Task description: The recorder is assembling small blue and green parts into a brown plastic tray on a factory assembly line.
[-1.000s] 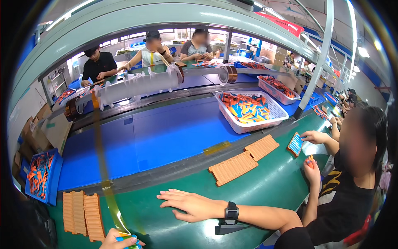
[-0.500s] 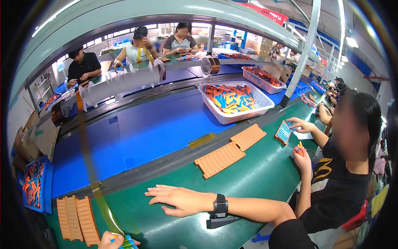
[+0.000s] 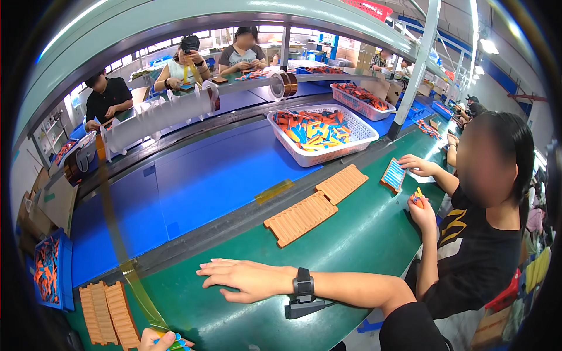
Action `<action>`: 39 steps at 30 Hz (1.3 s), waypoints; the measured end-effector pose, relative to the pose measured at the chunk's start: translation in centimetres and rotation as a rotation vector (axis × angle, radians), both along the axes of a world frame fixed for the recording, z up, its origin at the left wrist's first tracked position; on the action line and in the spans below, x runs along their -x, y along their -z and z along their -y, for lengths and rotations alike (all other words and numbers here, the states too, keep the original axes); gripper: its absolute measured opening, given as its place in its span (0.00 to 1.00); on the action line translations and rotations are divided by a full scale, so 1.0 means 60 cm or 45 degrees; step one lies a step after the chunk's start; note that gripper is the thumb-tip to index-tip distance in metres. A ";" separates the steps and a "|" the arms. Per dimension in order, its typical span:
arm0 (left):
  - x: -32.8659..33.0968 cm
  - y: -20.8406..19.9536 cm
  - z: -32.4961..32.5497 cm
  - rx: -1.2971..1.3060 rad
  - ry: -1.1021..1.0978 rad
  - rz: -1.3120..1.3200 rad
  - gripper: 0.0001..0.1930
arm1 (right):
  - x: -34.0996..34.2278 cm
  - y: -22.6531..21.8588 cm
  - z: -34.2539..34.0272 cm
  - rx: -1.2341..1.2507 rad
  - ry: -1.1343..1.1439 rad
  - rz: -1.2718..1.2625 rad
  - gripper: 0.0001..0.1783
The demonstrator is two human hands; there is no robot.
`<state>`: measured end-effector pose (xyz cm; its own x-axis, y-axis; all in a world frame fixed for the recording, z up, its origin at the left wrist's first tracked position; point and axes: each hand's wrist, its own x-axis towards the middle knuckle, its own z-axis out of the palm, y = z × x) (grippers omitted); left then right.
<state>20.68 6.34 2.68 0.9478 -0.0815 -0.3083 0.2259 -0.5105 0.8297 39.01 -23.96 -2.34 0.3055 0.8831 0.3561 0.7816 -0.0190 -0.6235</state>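
Note:
My right hand (image 3: pixel 246 279) lies flat, palm down, on the green table (image 3: pixel 363 234), fingers apart and holding nothing; a black watch (image 3: pixel 302 285) sits on its wrist. At the bottom edge, only the fingers of my left hand (image 3: pixel 163 341) show, closed on a small blue and yellow piece (image 3: pixel 175 344). A thin amber tape strip (image 3: pixel 126 257) runs from that piece up and left toward a tape roll (image 3: pixel 76 168). Orange ribbed trays (image 3: pixel 105 313) lie just left of my left hand.
Two more orange ribbed trays (image 3: pixel 316 202) lie on the table near a blue conveyor belt (image 3: pixel 205 175). A white basket (image 3: pixel 345 149) holds orange and blue parts. A co-worker in black (image 3: pixel 474 257) sits right, handling small parts. Other people work across the line.
The view has shifted, so everything sits slightly lower and more to the left. My right hand stays flat on the table and my left hand stays at the bottom edge.

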 end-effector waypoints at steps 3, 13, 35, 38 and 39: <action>0.001 0.014 -0.014 -0.072 0.017 0.002 0.20 | 0.000 -0.001 0.001 0.010 0.002 -0.004 0.21; -0.010 0.012 0.004 0.317 0.092 0.007 0.19 | 0.002 -0.002 0.002 0.017 0.008 0.005 0.21; 0.004 0.003 -0.018 0.670 -0.079 -0.278 0.14 | 0.012 0.023 -0.012 -0.122 0.096 0.103 0.17; 0.014 0.031 -0.019 0.591 -0.218 -0.100 0.12 | 0.010 0.022 -0.011 -0.120 0.114 0.147 0.17; 0.013 0.038 -0.023 0.553 -0.209 -0.042 0.11 | 0.011 0.021 -0.012 -0.123 0.099 0.149 0.17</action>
<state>19.90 7.72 0.42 0.9493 -0.0596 -0.3086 0.3042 -0.0730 0.9498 38.37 -23.23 -3.59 0.3228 0.8185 0.4753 0.8476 -0.0267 -0.5299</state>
